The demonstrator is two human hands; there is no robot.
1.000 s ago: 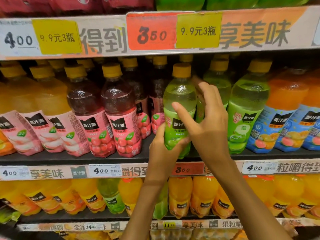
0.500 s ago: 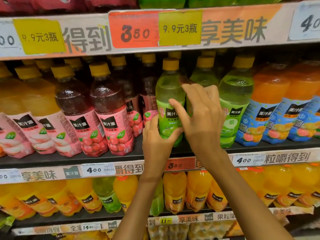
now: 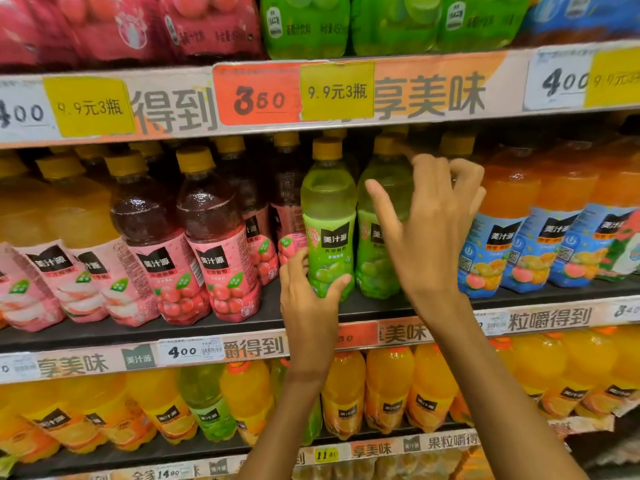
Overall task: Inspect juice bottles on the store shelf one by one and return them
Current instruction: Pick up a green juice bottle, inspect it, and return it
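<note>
A green grape juice bottle (image 3: 327, 216) with a yellow cap stands upright on the middle shelf (image 3: 221, 325). My left hand (image 3: 308, 306) grips its lower part, thumb on the front of the label and fingers round the left side. My right hand (image 3: 429, 237) is off that bottle, to its right. It hovers with spread, loosely bent fingers in front of a second green bottle (image 3: 374, 271) and hides most of a third behind it. Blur keeps me from seeing whether its fingertips touch any bottle.
Dark red grape bottles (image 3: 214, 258) and pale lychee bottles (image 3: 79, 271) fill the shelf to the left. Orange bottles with blue labels (image 3: 502, 237) stand to the right. The upper shelf edge (image 3: 433, 95) hangs just above the caps. Orange juice bottles (image 3: 388, 386) line the shelf below.
My right hand let go of the green bottle's upper part and moved right, fingers spreading. My left hand kept its grip low on the bottle. The camera moved closer and tilted up.
</note>
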